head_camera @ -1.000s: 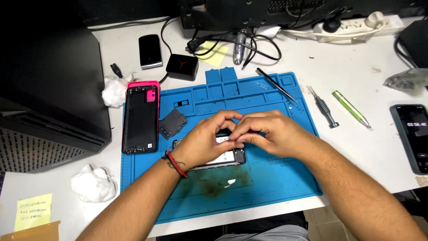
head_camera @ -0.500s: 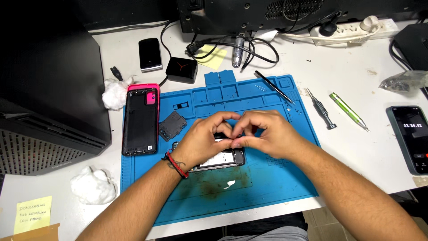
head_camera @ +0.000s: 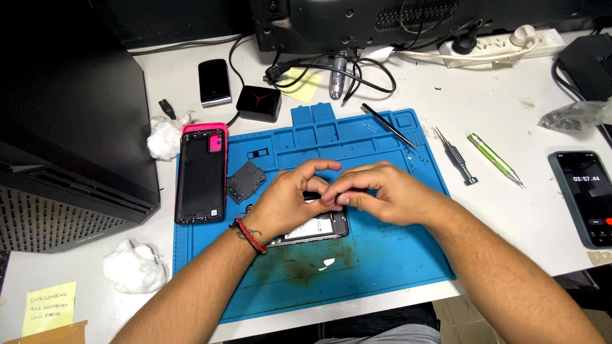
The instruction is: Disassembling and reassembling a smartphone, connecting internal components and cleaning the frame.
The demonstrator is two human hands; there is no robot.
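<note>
Left hand (head_camera: pixel 290 200) and right hand (head_camera: pixel 382 194) pinched on opened phone (head_camera: pixel 315 228), flat on stained blue rubber mat (head_camera: pixel 382 267); glossy black-and-pink rear cover (head_camera: pixel 202 173) beside; yellow sticky note (head_camera: pixel 50 307) at desk (head_camera: pixel 529 210) corner.

Both forearms bare, no sleeves in view; left hand (head_camera: pixel 290 200) carries a red cord bracelet (head_camera: pixel 250 234) at the wrist with a small dark mark beside it, right hand (head_camera: pixel 389 194) without rings or bands.
</note>
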